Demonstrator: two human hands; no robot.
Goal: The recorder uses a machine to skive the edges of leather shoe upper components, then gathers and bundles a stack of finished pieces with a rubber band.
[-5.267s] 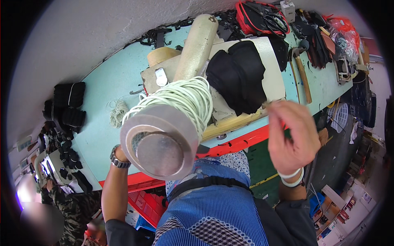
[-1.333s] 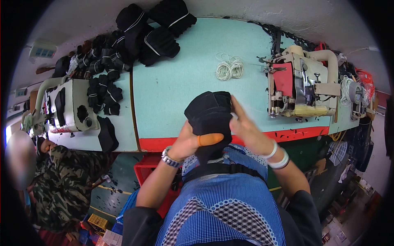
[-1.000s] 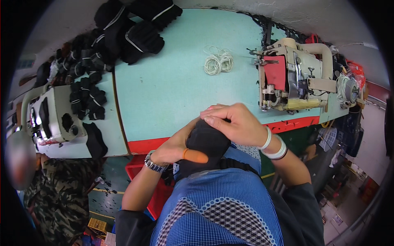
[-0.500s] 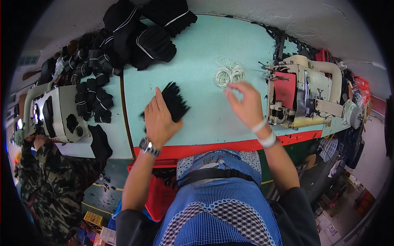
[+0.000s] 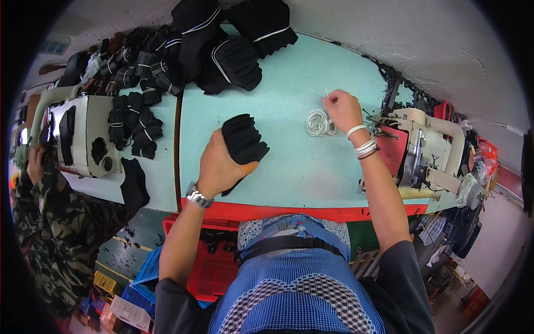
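My left hand (image 5: 216,170), with a metal watch at its wrist, is wrapped round a stack of black fabric pieces (image 5: 243,139) on the pale green table. An orange covering shows on its thumb. Just above a loose coil of white cord (image 5: 317,123), my right hand (image 5: 344,109) has its fingers pinched together. A thin, blurred white strand shows at those fingertips. White bands circle the right wrist.
Tied bundles of black fabric (image 5: 236,64) lie at the far left. A sewing machine (image 5: 420,147) stands at the right, with black scraps (image 5: 397,89) behind it. At the left, a person in camouflage sleeves (image 5: 67,217) works at another machine (image 5: 83,136).
My right hand has gone from open fingers near the coil to a pinch above it. The black stack stays in my left hand, now less blurred. The whole view has shifted slightly.
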